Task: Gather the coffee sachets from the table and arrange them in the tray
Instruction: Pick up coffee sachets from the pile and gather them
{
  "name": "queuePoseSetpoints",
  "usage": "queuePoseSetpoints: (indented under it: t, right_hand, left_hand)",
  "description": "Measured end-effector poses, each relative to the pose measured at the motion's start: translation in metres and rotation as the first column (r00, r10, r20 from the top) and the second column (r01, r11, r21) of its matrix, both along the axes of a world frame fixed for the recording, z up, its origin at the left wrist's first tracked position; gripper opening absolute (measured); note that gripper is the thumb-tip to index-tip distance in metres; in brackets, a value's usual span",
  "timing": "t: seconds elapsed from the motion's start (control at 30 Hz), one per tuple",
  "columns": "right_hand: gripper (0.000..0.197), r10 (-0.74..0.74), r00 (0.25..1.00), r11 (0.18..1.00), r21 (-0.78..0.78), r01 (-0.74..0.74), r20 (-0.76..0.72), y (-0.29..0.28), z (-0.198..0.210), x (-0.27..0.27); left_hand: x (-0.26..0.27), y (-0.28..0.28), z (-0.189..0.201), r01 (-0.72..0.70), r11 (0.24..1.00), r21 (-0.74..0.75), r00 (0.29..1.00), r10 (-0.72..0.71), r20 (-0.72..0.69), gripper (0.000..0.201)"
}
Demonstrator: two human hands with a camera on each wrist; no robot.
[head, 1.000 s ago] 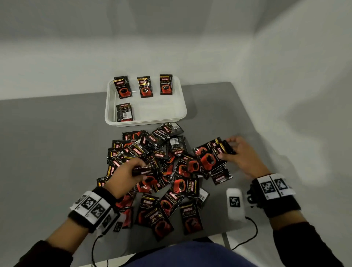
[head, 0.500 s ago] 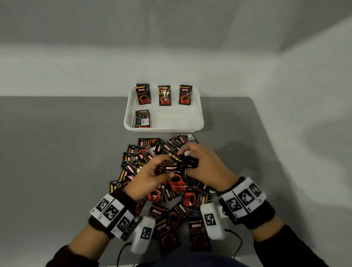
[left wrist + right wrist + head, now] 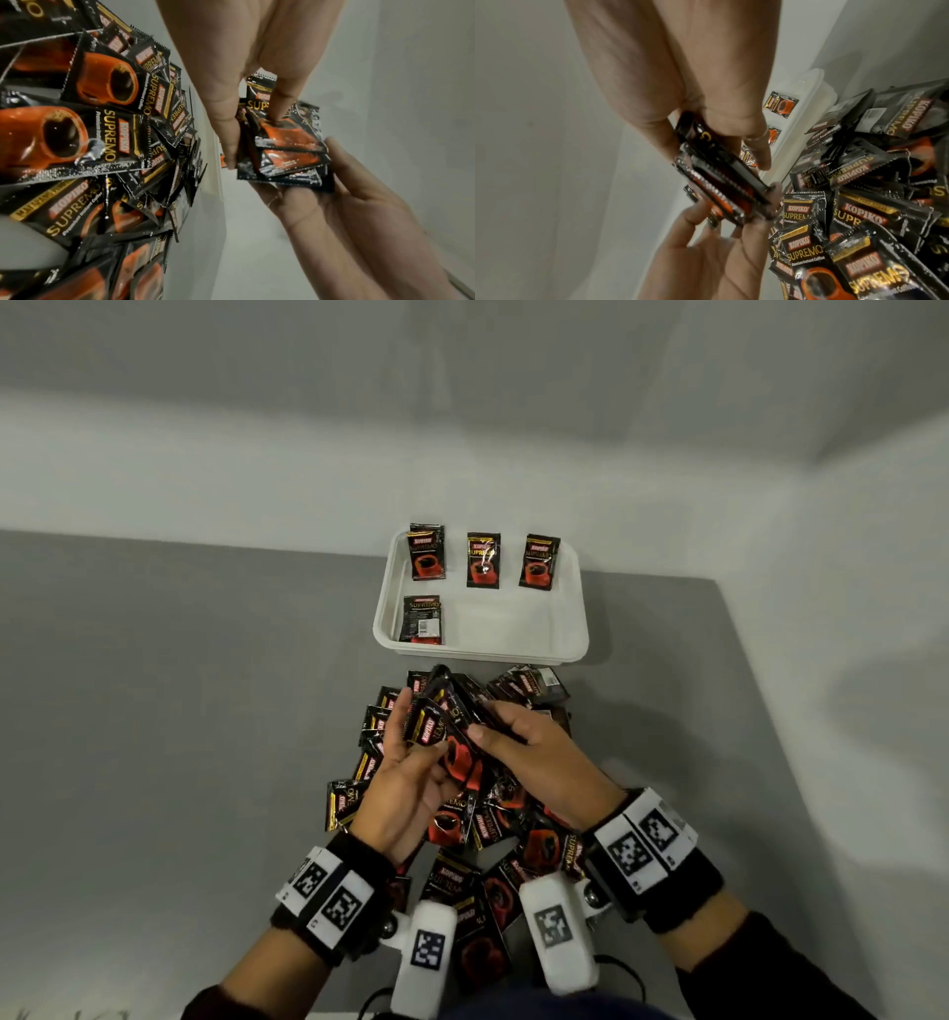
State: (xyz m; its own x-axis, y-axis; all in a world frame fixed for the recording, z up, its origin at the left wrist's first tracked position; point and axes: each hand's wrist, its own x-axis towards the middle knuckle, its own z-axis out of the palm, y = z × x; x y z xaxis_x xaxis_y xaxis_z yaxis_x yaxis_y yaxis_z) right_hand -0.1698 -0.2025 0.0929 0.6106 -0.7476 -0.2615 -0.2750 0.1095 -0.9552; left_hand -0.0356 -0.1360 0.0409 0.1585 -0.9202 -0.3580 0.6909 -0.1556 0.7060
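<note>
Right, both hands are up over the pile, sharing one small stack of sachets (image 3: 452, 726). The left hand (image 3: 411, 788) is palm-up, with its fingers curled under the stack and its thumb on the near edge. The right hand (image 3: 534, 757) pinches the same stack from the other side, thumb on top and fingers behind. The left wrist view shows about three or four packets fanned out, not squared, with the corners offset.

My read on the step: they're squaring a handful before carrying it to the tray.
- Align the edges first; the foil looks slick, so a fanned stack will likely shed packets on the way.
- Keep the thumb pressure in the middle of the stack, not at a corner.
- I'd get all faces the same way now, since it's easier in hand than in the tray.

The tray (image 3: 565, 629) is white and sits at the far edge of the table (image 3: 179, 711), just beyond the loose pile (image 3: 493, 824). It holds four sachets:
- A back row of three (image 3: 482, 559), printed side up, upright and spaced apart.
- A fourth one (image 3: 421, 618) at front left, barcode side up.

The middle and right of the front row are bare. Most of the sachets are still on the table, overlapping at all angles, so the task is at an early stage.
</note>
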Motion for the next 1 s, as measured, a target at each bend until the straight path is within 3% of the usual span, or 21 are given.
queuePoseSetpoints:
  t: [0.07,0.2,0.33,0.4,0.5,0.63,0.73,0.83,0.93,1.0]
  right_hand:
    - [0.026,0.024,0.999,0.998,-0.063,-0.026,-0.036,0.004,-0.003,0.006]
    - [0.039,0.062,0.973,0.913,-0.381,-0.146,-0.224,0.016,-0.013,0.019]
    - [0.039,0.052,0.969,0.870,-0.466,-0.164,-0.243,0.031,-0.022,0.027]
    - [0.038,0.055,0.968,0.860,-0.482,-0.169,-0.243,0.033,-0.022,0.031]
    - [0.042,0.105,0.966,0.858,-0.470,-0.209,-0.238,0.038,-0.021,0.032]
    - [0.040,0.104,0.976,0.885,-0.431,-0.178,-0.191,0.045,-0.022,0.027]
    - [0.029,0.197,0.965,0.893,-0.376,-0.249,-0.172,0.045,-0.020,0.025]
    - [0.045,0.244,0.955,0.898,-0.331,-0.289,-0.170,0.046,-0.017,0.023]
    - [0.063,0.251,0.953,0.883,-0.363,-0.298,-0.171,0.047,-0.017,0.026]
    - [0.060,0.248,0.959,0.867,-0.409,-0.284,-0.140,0.047,-0.018,0.028]
  left_hand:
    - [-0.001,-0.001,0.001,0.027,1.000,0.004,0.999,-0.027,-0.035,0.066]
    - [0.003,0.001,0.009,0.023,0.999,-0.044,0.989,-0.029,-0.143,0.053]
    - [0.010,0.006,0.019,-0.019,0.996,-0.083,0.969,-0.003,-0.248,0.040]
    - [0.008,0.007,0.019,-0.049,0.998,-0.029,0.979,0.042,-0.199,0.039]
    - [0.009,0.004,0.008,-0.109,0.987,0.115,0.990,0.118,-0.079,0.078]
    - [0.026,0.005,-0.003,-0.167,0.972,0.163,0.956,0.200,-0.215,0.093]
    - [0.037,0.005,-0.003,-0.162,0.974,0.160,0.955,0.196,-0.225,0.075]
    - [0.039,0.008,0.001,-0.123,0.984,0.132,0.982,0.140,-0.123,0.040]
    - [0.035,0.012,0.002,-0.048,0.991,0.121,0.993,0.061,-0.104,0.043]
    - [0.031,0.014,0.002,0.019,0.991,0.135,0.988,0.002,-0.156,0.043]
